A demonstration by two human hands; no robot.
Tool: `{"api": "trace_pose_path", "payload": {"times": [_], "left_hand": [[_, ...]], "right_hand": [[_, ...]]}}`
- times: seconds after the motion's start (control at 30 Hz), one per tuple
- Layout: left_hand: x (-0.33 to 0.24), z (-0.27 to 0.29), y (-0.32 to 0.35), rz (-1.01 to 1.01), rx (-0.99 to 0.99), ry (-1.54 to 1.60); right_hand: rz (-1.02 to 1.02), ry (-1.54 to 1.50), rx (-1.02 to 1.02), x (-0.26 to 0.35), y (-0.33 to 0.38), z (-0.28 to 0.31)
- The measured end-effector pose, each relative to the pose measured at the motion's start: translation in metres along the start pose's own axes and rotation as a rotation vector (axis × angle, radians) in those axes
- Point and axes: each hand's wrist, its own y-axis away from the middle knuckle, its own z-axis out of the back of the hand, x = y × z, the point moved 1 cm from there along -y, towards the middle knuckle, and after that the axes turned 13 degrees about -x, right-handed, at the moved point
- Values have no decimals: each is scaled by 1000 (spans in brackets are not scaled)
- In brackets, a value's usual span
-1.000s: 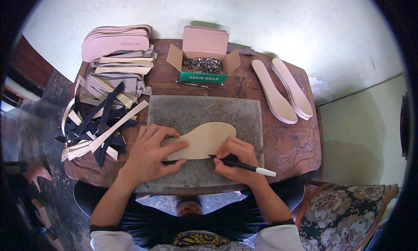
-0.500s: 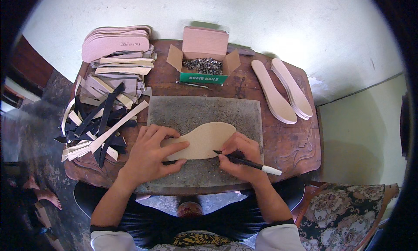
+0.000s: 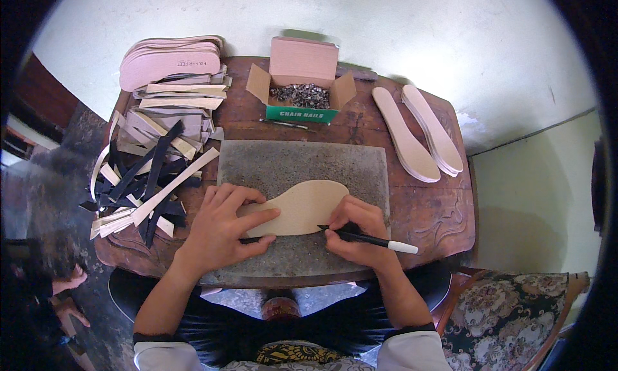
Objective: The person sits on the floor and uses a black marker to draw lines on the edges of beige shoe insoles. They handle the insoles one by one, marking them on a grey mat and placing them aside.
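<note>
Beige insole: it lies flat across the grey slab (image 3: 302, 158) in front of you, its wide end to your right; the insole (image 3: 302, 207) is partly hidden under both your hands.
Left hand: your left hand (image 3: 215, 226) spans the narrower part with fingers apart, index across the top face and thumb beside the near edge; whether it grips or only presses, I cannot tell.
Dark piece: a dark piece (image 3: 248, 240) shows beside your left thumb, mostly covered.
Right hand: your right hand (image 3: 357, 232) pinches a black pen (image 3: 373, 240) in narrowed fingers, its tip at the insole's near edge and its white end pointing right.
Box: beyond the slab, an open green box (image 3: 299, 115) holds small shiny metal pieces (image 3: 302, 95); a slim tool (image 3: 288, 124) lies just in front.
Left side: pink insoles (image 3: 170, 65) are stacked at the back, with pale strips (image 3: 183, 104) and black strips (image 3: 151, 178) nearer you.
Right side: two insole stacks (image 3: 405, 139) lie slanted on the wooden table (image 3: 425, 210).
Floor: a floral chair (image 3: 502, 313) stands to your right, another person's bare feet (image 3: 71, 282) to your left.
</note>
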Motion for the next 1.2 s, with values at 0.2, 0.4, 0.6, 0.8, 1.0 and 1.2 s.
{"api": "trace_pose_path", "payload": {"times": [0.2, 0.4, 0.6, 0.8, 1.0, 1.2], "left_hand": [[-1, 1, -1, 5, 5, 2], [-1, 1, -1, 8, 11, 2], [0, 0, 0, 13, 8, 5], [-1, 1, -1, 6, 9, -5], [-1, 1, -1, 5, -5, 4], [0, -1, 0, -5, -8, -5]], "right_hand": [[5, -10, 26, -3, 1, 0], [1, 6, 24, 0, 0, 0], [14, -11, 22, -1, 0, -1], [3, -8, 22, 0, 0, -1], [-8, -2, 31, 0, 1, 0], [2, -12, 35, -2, 1, 0]]}}
